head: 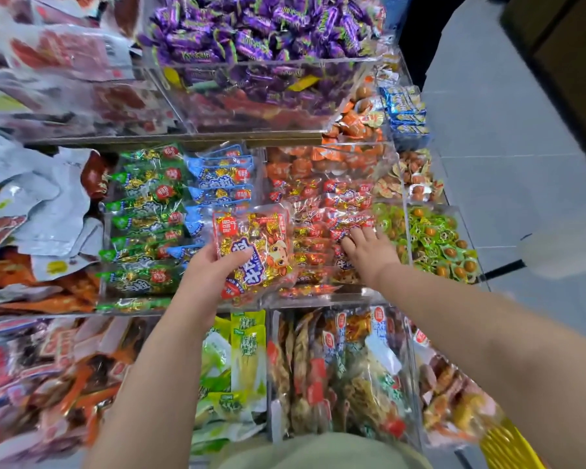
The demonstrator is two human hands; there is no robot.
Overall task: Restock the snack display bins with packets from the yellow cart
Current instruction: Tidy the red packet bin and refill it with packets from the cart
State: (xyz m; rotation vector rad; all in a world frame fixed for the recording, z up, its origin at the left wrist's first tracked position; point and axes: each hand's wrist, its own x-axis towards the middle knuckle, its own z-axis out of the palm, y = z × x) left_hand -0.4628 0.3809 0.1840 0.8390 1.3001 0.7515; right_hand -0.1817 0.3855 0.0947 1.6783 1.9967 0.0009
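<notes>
My left hand (210, 269) grips a red snack packet (254, 248) with gold-wrapped pieces inside, held above the middle row of clear display bins. My right hand (366, 247) lies with fingers spread on the red packets (332, 211) stacked in the clear bin (318, 297) to the right of it. A corner of the yellow cart (508, 445) shows at the bottom right, under my right forearm.
Left of the red bin stand rows of green packets (146, 225) and blue packets (220, 177). Purple candies (251, 32) fill the upper bin. Green egg packs (433, 238) lie to the right. The lower bins hold yellow-green packets (244, 353). Grey floor runs along the right.
</notes>
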